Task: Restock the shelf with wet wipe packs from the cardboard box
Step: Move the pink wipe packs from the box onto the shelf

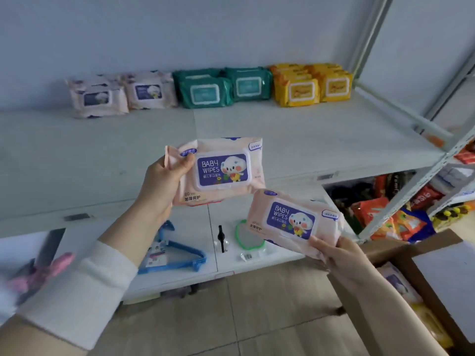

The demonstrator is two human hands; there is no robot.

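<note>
Nearby, blue hangers (177, 255), snack pkts (380, 214), cardboard box (424, 283)

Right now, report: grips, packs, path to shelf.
Left grip holds upper pack. Right grip holds lower pack. Nothing between packs and shelf.

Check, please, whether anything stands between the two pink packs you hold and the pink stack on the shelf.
Nothing visible does. The shelf before the pink stack is bare; the upper pack and lower pack hang in open air.
</note>
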